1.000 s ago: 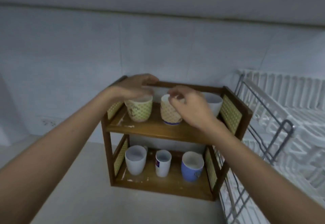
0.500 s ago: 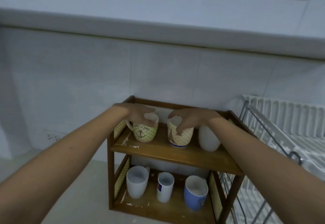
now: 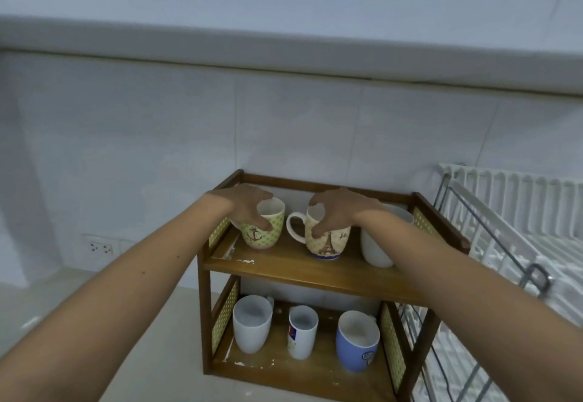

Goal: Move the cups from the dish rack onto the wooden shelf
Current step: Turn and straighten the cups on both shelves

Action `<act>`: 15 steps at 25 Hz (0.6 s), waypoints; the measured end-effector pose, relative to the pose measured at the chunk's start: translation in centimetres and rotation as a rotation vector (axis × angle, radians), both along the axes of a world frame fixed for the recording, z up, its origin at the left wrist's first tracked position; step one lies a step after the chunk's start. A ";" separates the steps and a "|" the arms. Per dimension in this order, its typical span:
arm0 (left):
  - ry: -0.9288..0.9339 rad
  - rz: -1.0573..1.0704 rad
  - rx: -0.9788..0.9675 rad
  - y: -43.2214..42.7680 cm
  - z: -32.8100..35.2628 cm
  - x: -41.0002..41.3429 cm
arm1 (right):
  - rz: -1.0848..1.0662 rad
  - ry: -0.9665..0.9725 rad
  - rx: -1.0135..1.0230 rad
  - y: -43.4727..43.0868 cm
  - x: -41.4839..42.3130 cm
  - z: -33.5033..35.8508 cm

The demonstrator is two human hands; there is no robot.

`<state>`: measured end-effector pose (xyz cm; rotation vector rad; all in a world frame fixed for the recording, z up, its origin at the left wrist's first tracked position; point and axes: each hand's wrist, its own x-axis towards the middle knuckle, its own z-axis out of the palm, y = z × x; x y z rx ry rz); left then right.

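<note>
Rack (image 3: 511, 244) at right, no cups visible in it. Shelf (image 3: 303, 270) holds six: three below, three on top tier. Your left hand (image 3: 244, 204) clasps anchor cup (image 3: 263, 228) by rim; right hand (image 3: 342, 212) clasps tower cup (image 3: 328, 237) likewise. Both appear seated on board. Uncurl fingers gently, lift straight up, avoid clipping white cup (image 3: 378, 244) under right wrist.

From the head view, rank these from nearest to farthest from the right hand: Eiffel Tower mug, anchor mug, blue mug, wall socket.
1. Eiffel Tower mug, top shelf middle, gripped at the rim by the right hand.
2. Anchor mug, top shelf left, under the left hand.
3. Blue mug, bottom shelf right.
4. Wall socket, far left on the wall.
</note>
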<state>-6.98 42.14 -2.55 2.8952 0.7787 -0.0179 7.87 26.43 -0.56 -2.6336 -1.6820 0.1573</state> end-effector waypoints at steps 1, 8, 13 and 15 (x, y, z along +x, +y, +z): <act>0.008 0.006 0.014 0.1 0.1 0.0 | 0.003 -0.008 0.001 0.0 -0.1 -0.2; 0.007 -0.066 0.008 -3.3 0.2 2.5 | -0.064 -0.023 0.090 -3.7 3.3 3.7; -0.099 -0.179 -0.041 -7.3 -0.9 6.9 | -0.201 -0.207 -0.173 -5.2 5.0 1.1; -0.097 -0.175 -0.039 -7.4 -1.6 7.5 | -0.116 -0.131 -0.180 -5.6 5.3 1.2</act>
